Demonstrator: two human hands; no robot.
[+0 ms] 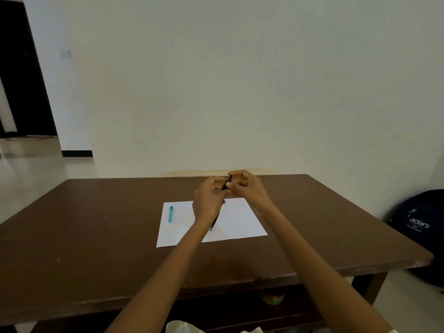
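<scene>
Above the paper (240,219), mid-table (96,224): left hand (207,200) curled round the pen (226,184) barrel, right hand (246,186) pinching its top end. Pen tilted, tip down. Cap (170,214) lies on paper, left.

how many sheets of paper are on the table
1: a white sheet in the middle of the brown table, below the left hand and right hand that hold a dark pen. More sheets stacked under it would not show.
</scene>
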